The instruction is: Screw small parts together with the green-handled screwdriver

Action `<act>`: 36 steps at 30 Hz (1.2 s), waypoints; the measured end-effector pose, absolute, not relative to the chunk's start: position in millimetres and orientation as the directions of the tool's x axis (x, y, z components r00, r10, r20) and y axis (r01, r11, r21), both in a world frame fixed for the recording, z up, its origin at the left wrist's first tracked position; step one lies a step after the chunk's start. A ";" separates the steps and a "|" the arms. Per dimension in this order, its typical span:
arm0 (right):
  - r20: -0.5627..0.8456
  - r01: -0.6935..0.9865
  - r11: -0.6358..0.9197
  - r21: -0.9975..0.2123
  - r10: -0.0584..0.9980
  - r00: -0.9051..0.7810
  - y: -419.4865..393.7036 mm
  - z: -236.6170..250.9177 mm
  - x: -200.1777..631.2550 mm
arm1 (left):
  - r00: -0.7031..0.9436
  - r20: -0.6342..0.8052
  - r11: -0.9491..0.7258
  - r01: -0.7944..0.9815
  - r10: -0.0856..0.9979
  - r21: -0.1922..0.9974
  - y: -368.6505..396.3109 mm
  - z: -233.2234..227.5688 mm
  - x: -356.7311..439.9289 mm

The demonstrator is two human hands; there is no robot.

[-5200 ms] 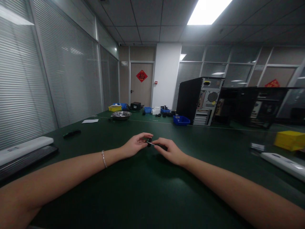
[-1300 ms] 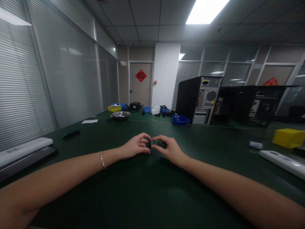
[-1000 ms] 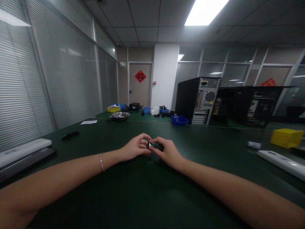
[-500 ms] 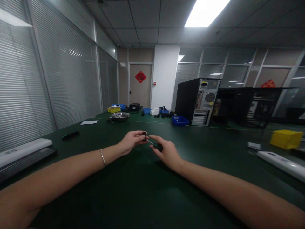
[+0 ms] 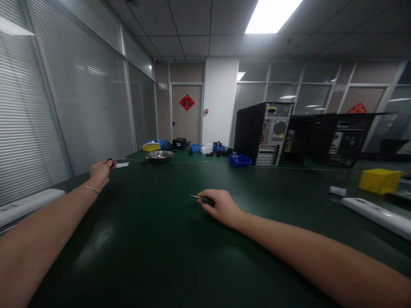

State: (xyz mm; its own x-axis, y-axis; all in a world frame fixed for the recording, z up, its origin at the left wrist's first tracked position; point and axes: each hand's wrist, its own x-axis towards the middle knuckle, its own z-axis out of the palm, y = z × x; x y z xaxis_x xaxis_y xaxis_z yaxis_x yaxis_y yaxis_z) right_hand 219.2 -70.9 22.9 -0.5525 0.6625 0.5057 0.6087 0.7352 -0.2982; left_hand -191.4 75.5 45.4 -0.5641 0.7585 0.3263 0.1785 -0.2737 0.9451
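Observation:
My right hand (image 5: 223,207) is closed round the dark handle of a small screwdriver (image 5: 208,200). Its thin metal shaft points left, just above the green table (image 5: 154,239). Far to the left, my left hand (image 5: 100,172) is stretched out with its fingers pinched together. A small dark piece (image 5: 110,160) shows at those fingertips, too little of it visible to name. Just beyond them lies a white sheet of paper (image 5: 122,165).
A shiny metal bowl (image 5: 159,156) stands at the back left. Further right are a blue bin (image 5: 240,160) and a black computer tower (image 5: 252,132). A yellow box (image 5: 379,181) and a long white device (image 5: 377,217) lie on the right, another white device (image 5: 32,205) on the left.
My left hand has moved away from the right hand, far to the left, and a small dark piece shows in its fingers. My right hand keeps the screwdriver, now pointing more level.

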 end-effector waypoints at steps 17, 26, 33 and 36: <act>0.561 0.579 0.705 -0.410 0.695 -0.449 -44.1 13.0 224.0 | 0.604 0.287 -0.514 0.241 0.743 0.823 -7.5 14.6 3.9; 0.533 0.593 0.717 -0.366 0.684 -0.498 -41.6 10.2 221.8 | 0.501 0.420 -0.583 0.227 0.757 0.780 0.1 2.6 0.0; 0.514 0.606 0.712 -0.356 0.690 -0.509 -41.7 10.6 216.2 | 0.517 0.450 -0.627 0.239 0.728 0.741 -10.5 10.1 -4.4; 0.516 0.610 0.709 -0.355 0.693 -0.504 -43.1 11.6 216.2 | 0.526 0.444 -0.631 0.249 0.725 0.735 -13.6 13.7 -4.9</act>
